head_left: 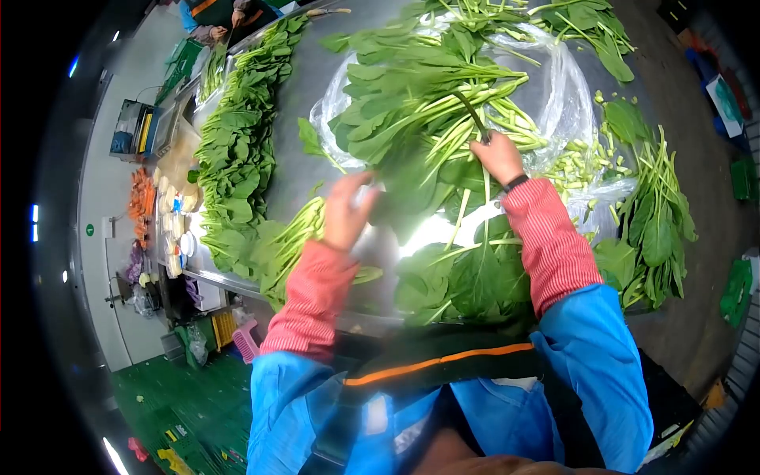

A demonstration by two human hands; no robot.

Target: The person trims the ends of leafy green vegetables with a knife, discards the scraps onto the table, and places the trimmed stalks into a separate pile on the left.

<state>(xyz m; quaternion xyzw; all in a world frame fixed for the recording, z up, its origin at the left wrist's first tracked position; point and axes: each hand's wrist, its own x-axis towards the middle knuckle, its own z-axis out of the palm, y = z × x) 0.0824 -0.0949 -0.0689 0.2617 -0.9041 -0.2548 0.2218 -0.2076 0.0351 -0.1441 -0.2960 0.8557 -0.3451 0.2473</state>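
Observation:
My right hand (500,158) is closed around a thin, dark, slightly curved knife (473,115) that reaches up over the cut stalks. Beneath and beyond it lies a heap of leafy green vegetables (419,95), stems toward the right, on clear plastic. My left hand (348,212) is blurred by motion; its fingers look apart with nothing between them. Just right of it, a leaf (408,202) is smeared too. Loose broad leaves (475,277) lie on the table near my body, and a small bunch of greens (299,237) sits left of my left hand.
A long row of stacked greens (237,142) runs along the left of the metal table (305,95). Cut stem pieces (582,168) and more greens (657,206) lie at the right. Another person's hands (229,25) show at the top left. Green crates (740,293) stand beyond the right edge.

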